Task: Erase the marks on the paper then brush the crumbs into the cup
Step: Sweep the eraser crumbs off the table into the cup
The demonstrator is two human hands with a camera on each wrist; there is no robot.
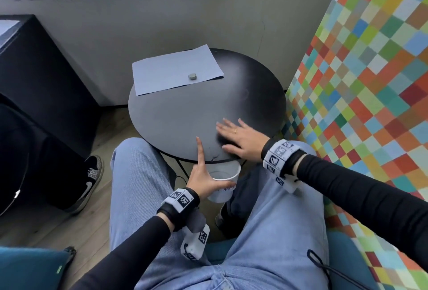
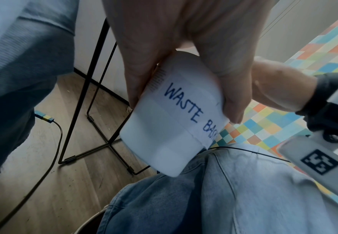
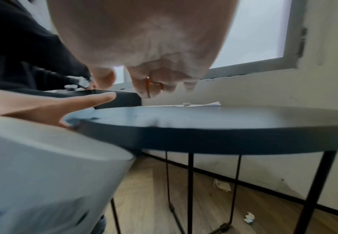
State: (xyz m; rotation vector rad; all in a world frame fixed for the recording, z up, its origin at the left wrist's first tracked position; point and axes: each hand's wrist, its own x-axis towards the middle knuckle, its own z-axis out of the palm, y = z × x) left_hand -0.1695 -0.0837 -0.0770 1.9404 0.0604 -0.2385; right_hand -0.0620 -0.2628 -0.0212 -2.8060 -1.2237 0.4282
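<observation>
head: left hand [image 1: 203, 179] round cup [image 1: 225, 182]

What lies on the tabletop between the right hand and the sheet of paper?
Nothing: in the head view the dark table is bare between the right hand and the paper. The eraser sits on the paper itself.

A pale blue rectangular sheet of paper [image 1: 173, 70] lies flat at about eleven o'clock on the round black tabletop [image 1: 185, 118], one corner overhanging the far rim. A small grey round eraser [image 1: 192, 76] rests on it. A white paper cup [image 1: 223, 184], hand-lettered "WASTE BASK", sits upright just under the six o'clock rim.
</observation>
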